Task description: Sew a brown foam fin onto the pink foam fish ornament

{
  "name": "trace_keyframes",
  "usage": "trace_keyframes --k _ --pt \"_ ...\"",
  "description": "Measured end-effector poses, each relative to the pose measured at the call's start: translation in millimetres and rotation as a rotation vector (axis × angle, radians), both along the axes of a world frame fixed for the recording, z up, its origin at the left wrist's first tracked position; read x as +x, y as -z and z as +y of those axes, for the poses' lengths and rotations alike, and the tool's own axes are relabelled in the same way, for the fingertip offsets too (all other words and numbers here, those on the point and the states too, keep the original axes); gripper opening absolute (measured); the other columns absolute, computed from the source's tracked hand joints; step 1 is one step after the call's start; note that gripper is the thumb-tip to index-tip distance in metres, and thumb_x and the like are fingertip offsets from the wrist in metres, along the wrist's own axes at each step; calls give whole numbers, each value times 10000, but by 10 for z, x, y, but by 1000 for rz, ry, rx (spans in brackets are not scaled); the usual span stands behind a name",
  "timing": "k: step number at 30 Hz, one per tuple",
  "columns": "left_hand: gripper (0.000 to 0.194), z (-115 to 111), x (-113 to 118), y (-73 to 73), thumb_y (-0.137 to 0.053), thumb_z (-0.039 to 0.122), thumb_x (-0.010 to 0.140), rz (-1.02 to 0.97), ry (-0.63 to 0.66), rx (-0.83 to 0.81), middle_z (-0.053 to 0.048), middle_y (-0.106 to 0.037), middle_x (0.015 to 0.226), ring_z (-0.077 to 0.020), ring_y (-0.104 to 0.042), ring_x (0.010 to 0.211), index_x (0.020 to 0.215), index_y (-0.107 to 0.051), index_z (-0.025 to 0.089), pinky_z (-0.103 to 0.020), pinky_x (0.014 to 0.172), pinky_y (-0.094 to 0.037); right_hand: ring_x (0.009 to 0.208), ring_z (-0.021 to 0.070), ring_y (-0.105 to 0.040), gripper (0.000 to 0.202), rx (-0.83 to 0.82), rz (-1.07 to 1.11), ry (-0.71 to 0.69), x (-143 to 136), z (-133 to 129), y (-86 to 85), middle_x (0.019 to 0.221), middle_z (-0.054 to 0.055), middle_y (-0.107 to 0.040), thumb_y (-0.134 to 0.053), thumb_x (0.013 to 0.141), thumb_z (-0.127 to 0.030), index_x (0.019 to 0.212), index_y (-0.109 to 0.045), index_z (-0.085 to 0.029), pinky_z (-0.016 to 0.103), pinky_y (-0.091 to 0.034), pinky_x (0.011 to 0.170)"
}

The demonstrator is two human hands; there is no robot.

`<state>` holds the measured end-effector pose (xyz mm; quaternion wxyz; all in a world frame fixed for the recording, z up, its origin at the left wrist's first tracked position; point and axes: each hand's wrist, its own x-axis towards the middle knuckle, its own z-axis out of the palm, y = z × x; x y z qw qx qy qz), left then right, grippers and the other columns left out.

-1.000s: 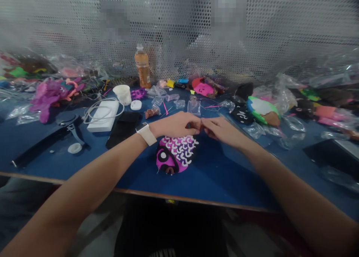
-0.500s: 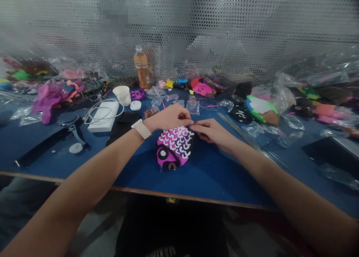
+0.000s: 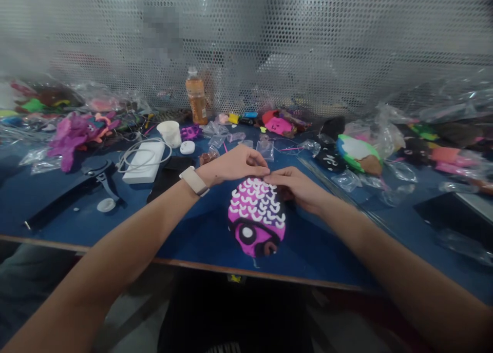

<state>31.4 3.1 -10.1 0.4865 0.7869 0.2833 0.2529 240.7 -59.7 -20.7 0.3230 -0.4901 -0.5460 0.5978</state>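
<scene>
A magenta clay fish point(image 3: 256, 214) with white curved scales, a black-rimmed eye and a brown mouth is tilted towards me, its mouth end low and near the table's front. My left hand point(image 3: 246, 163), with a pale band on its wrist, is closed at the fish's upper end, thumb and fingers pinched together. Right beside it, my right hand point(image 3: 290, 186) has thumb and forefinger pressed on the same upper end. The fingertips of both hands meet there and hide that part of the fish.
On the blue table point(image 3: 192, 240) lie a white box with a cable point(image 3: 143, 160) and a black strap-like tool point(image 3: 69, 194). Behind stand a white cup point(image 3: 169, 133) and a drink bottle point(image 3: 196, 99). A green-rimmed clay piece point(image 3: 360, 153) and plastic packets lie right, before a perforated metal panel point(image 3: 246, 45).
The fish has moved right and towards me, tilting up so that more of its scaled side shows. Both hands stay at its upper end, with fingertips slightly lower.
</scene>
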Motion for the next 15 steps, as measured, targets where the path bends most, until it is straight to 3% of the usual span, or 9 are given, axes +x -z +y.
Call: trace_keyframes --k 10,12,15 --pt "167 -125 6 -60 -745 285 913 -24 49 -85 -79 -763 831 -123 -660 724 970 -763 128 -249 663 -506 491 86 -302 487 -1 -91 -65 29 -7 -40 550 -51 -397 -834 728 -551 564 -550 -192 275 -149 459" --pt "162 -127 14 -25 -729 279 923 -23 56 -81 -80 -764 841 -118 -654 717 964 -767 127 -239 646 -496 497 102 -313 498 127 -214 -100 62 -13 -100 536 -35 -407 -776 803 -569 555 -558 -197 291 -176 476" --pt "186 -129 14 42 -732 301 922 -10 36 -15 -67 -751 795 -106 -622 671 950 -777 123 -229 601 -463 537 142 -393 423 548 -487 -62 106 -164 -317 558 11 -491 -691 919 -508 626 -671 -203 319 -224 513"
